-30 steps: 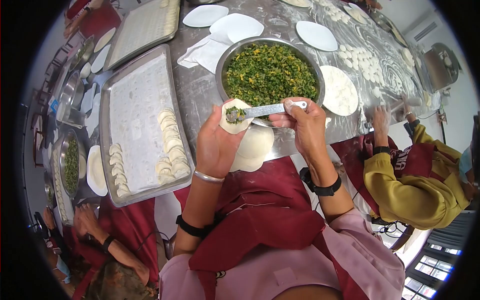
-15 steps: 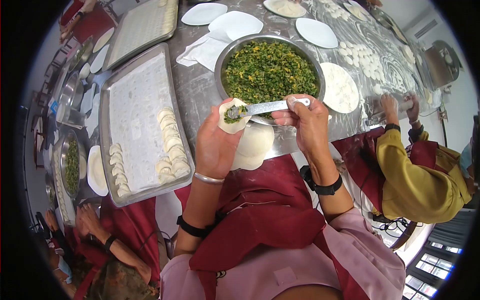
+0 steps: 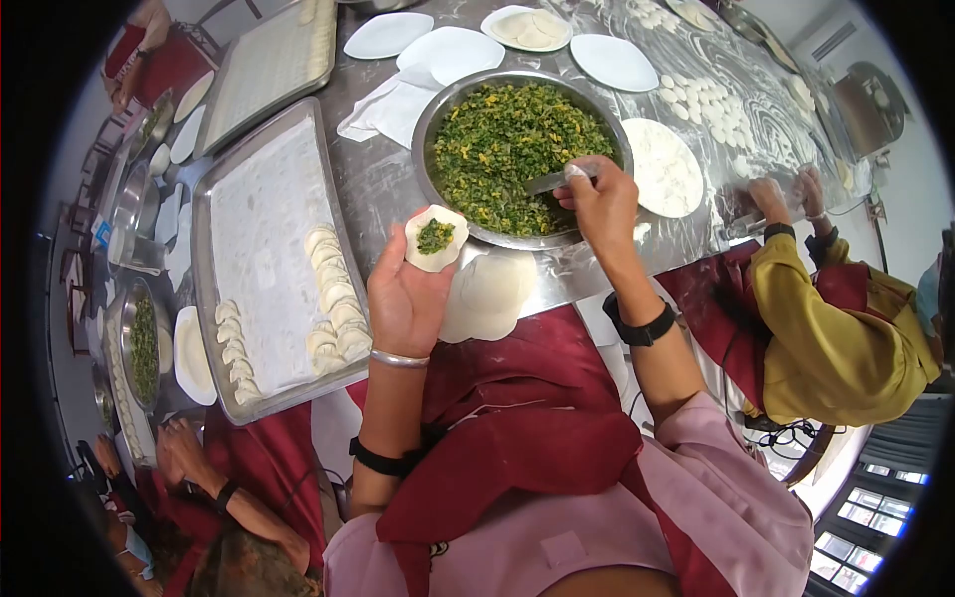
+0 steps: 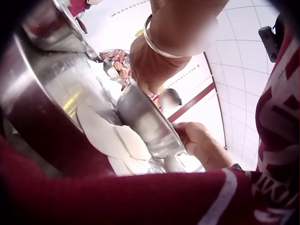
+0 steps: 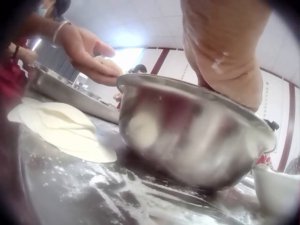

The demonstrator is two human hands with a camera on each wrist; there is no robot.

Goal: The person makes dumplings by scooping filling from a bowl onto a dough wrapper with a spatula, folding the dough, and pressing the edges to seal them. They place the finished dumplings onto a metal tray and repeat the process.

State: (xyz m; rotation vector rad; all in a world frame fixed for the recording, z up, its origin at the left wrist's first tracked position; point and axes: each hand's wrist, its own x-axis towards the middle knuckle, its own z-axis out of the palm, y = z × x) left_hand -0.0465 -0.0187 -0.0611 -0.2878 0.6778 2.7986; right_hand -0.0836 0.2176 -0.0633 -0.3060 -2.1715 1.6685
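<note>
My left hand cradles a round dumpling wrapper, with a small mound of chopped green filling at its centre. In the right wrist view the left hand is palm up, thumb above the fingers. Over the steel bowl of green and yellow filling, my right hand grips a flat metal filling spatula, its blade low at the filling. A stack of wrappers lies on the table edge just in front of the bowl, also showing in the left wrist view.
A metal tray with rows of folded dumplings stands left of the bowl. To the right sit a plate of flour and small dough pieces. White plates lie behind. A person in a yellow top works at right.
The right hand has drawn the spatula off the wrapper and moved it right, over the bowl. The filling stays on the wrapper, which the left hand has lowered slightly to the left.
</note>
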